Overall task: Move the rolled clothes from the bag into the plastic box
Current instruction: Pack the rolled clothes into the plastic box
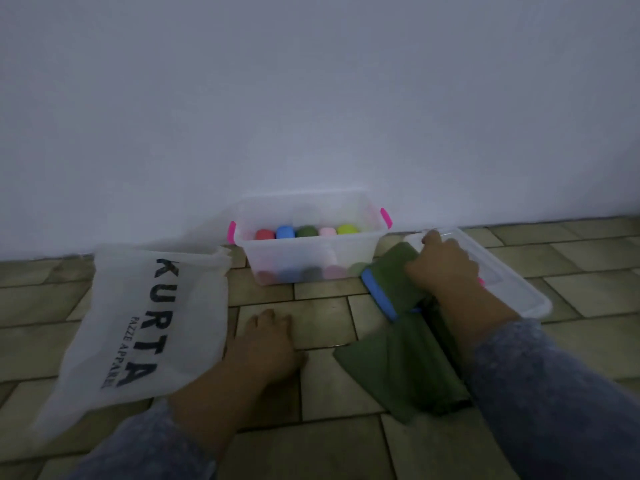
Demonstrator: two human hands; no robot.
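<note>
My right hand (443,268) grips the green cloth (391,282) and blue roll (379,296) just beside the box (346,252), likely to load them; my left hand (266,341) lies flat on the floor (329,389), steadying me.

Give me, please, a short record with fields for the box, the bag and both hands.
box: clear plastic box, pink handles, against the wall, open
contents: rolled clothes in a row, red, blue, green, pink, yellow-green
bag: white KURTA bag lying on the tiled floor, left of box
left hand: rests on floor, holds nothing
right hand: grips green cloth beside the box
</note>
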